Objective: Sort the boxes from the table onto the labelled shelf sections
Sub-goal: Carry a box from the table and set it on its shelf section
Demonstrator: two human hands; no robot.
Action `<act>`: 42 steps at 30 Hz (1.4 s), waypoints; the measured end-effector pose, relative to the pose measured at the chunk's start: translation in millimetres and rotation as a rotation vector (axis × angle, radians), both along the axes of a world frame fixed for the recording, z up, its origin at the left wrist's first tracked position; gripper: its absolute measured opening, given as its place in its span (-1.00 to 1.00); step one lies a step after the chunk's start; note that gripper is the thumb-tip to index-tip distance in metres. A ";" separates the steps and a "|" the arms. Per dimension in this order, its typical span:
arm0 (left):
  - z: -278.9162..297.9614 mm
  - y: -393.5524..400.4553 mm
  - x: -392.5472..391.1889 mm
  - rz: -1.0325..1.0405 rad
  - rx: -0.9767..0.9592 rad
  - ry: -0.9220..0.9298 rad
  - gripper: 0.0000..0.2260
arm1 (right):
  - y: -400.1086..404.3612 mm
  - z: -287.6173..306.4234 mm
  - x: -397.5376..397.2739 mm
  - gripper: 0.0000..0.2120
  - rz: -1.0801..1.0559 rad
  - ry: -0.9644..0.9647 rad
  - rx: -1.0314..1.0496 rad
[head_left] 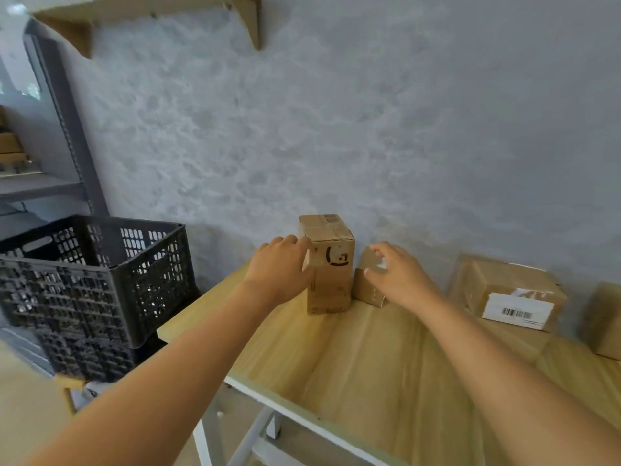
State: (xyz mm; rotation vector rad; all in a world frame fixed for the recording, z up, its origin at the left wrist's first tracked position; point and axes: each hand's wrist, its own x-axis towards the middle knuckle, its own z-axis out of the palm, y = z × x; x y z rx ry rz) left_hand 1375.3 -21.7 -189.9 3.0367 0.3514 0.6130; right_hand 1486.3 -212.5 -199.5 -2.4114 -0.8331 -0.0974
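A: Where do the boxes stand on the table (353, 358)?

B: Along its far edge, against the grey wall (369, 129). The tall box (331, 264) stands upright on the far left part of the wooden top; the small box (366, 287) sits just to its right, touching or nearly so. Further right lies the labelled box (514, 294), barcode sticker facing near, and at the right edge a fourth box (605, 321), partly cut off.

A: The hands?

B: The left hand (280, 267) lies against the tall box's left side, fingers bent over its upper left edge; whether they actually clasp it cannot be told. The right hand (400, 274) is over the small box, fingers spread and loosely curved; contact with the box cannot be told.

A: And the surroundings?

B: Left of the table, two stacked black crates (90, 290). Far left, a grey metal shelf unit (64, 129) holding cardboard items, blurred. Above, a wooden wall shelf (151, 11).
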 end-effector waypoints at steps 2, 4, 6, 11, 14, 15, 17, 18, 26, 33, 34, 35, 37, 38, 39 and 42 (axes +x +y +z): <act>1.3 19.2 20.3 -0.002 -0.030 -0.010 -0.60 | 19.9 -0.3 17.0 -0.50 -0.017 0.030 0.035; 2.1 37.1 41.4 -0.015 -0.048 -0.017 -0.59 | 39.1 0.0 31.8 -0.51 -0.047 0.058 0.064; 1.0 52.0 62.9 -0.035 -0.066 -0.010 -0.59 | 56.2 -2.4 44.1 -0.51 -0.092 0.085 0.073; -8.5 81.9 112.1 -0.058 -0.286 0.109 -0.51 | 96.5 -7.7 71.2 -0.47 -0.230 0.177 0.097; -14.6 94.1 133.4 -0.062 -0.514 0.183 -0.40 | 113.1 -8.9 75.7 -0.44 -0.272 0.284 0.142; -15.8 98.2 139.0 -0.076 -0.589 0.207 -0.39 | 117.4 -10.9 76.6 -0.44 -0.275 0.309 0.149; -15.9 107.0 145.5 -0.117 -0.712 0.240 -0.39 | 124.3 -15.6 79.4 -0.49 -0.288 0.341 0.174; -15.3 111.2 147.2 -0.131 -0.750 0.251 -0.41 | 127.3 -15.3 78.3 -0.53 -0.297 0.345 0.178; 10.3 141.3 151.3 -0.016 -0.865 0.417 -0.35 | 156.1 -6.6 60.1 -0.55 -0.108 0.358 0.181; 8.6 158.2 141.2 -0.014 -0.894 0.468 -0.10 | 166.3 -11.5 50.2 -0.50 0.137 0.416 0.176; 7.4 160.3 141.1 -0.024 -0.922 0.460 -0.14 | 164.6 -11.8 49.0 -0.51 0.152 0.420 0.168; 7.3 160.2 139.4 -0.032 -0.963 0.433 -0.25 | 162.4 -13.8 49.7 -0.51 0.155 0.417 0.156; 5.6 161.6 136.5 -0.035 -1.061 0.361 -0.45 | 156.8 -19.2 53.1 -0.49 0.135 0.416 0.099; 2.8 164.2 136.7 -0.034 -1.109 0.332 -0.43 | 153.2 -22.0 54.5 -0.46 0.118 0.426 0.053; 0.2 166.2 134.4 -0.045 -1.156 0.307 -0.34 | 148.1 -25.7 56.8 -0.44 0.102 0.451 0.009; -10.8 172.8 127.4 -0.092 -1.319 0.204 -0.10 | 128.4 -40.9 67.1 -0.37 -0.009 0.595 -0.032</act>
